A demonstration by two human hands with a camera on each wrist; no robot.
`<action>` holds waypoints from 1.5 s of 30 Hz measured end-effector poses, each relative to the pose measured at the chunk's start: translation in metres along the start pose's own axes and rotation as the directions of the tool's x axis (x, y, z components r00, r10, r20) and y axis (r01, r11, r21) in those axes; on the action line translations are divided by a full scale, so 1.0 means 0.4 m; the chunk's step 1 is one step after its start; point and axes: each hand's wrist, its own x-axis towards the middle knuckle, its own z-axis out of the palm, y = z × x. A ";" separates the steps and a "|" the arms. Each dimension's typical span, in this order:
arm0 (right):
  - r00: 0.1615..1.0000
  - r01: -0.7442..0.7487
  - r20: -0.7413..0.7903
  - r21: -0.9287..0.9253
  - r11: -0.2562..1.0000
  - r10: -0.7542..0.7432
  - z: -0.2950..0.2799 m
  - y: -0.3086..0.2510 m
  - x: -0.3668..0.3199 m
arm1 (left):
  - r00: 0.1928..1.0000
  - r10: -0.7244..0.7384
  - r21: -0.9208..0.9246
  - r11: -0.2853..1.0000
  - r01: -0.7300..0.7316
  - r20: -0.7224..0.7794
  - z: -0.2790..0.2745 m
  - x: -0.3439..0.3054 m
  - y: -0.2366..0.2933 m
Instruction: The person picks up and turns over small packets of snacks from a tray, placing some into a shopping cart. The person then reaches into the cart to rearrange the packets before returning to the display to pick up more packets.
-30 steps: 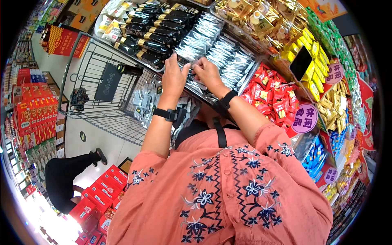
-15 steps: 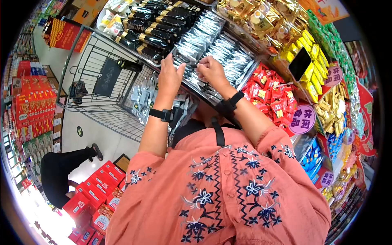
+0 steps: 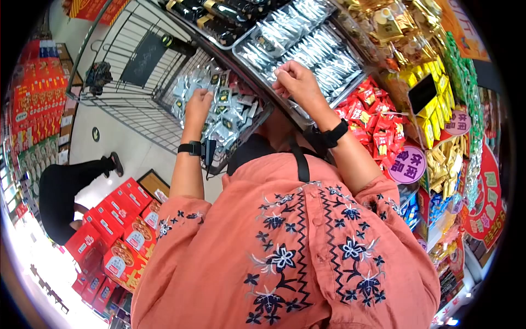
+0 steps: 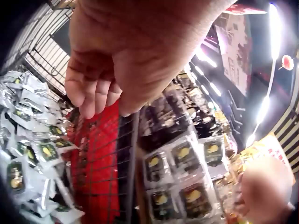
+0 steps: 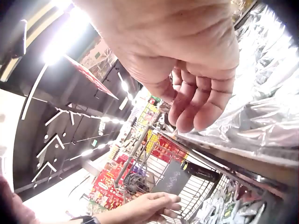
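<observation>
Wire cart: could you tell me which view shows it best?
Head view: most of the wire cart shows, packets heaped inside. Left wrist shows only packets and its mesh; right wrist, a far corner.

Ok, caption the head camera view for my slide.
Left hand over loose packets in the cart; right hand above shelved silver packets.

Bright ceiling lights glare; fisheye edges dark, wrist views blurred.
</observation>
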 end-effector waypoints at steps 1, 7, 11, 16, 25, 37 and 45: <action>0.999 -0.016 0.034 -0.017 1.000 0.017 0.010 0.002 -0.005 | 0.996 -0.068 0.026 0.997 0.066 0.065 0.005 -0.004 -0.040; 0.984 -0.091 0.143 -0.076 0.993 0.101 0.070 0.021 -0.012 | 0.972 0.084 0.338 0.928 -0.158 0.221 0.145 -0.018 -0.230; 0.988 -0.091 0.112 -0.108 0.990 0.103 0.090 0.026 -0.024 | 0.966 0.133 0.434 0.874 -0.219 0.220 0.210 -0.032 -0.267; 0.980 -0.136 0.126 -0.149 0.979 0.155 0.089 0.017 -0.032 | 0.961 0.064 0.581 0.785 -0.215 0.269 0.238 -0.031 -0.224; 0.985 -0.148 0.074 -0.119 0.982 0.158 0.100 0.023 -0.042 | 0.936 0.148 0.506 0.808 -0.302 0.321 0.226 -0.036 -0.226; 0.972 -0.115 0.194 -0.095 0.989 0.132 0.078 0.020 -0.082 | 0.974 0.212 -0.058 0.975 -0.216 -0.075 0.163 -0.130 -0.160; 0.936 -0.048 0.350 0.042 0.998 0.031 0.077 -0.028 -0.123 | 0.998 -0.047 -0.882 0.468 0.057 0.040 0.042 -0.235 0.153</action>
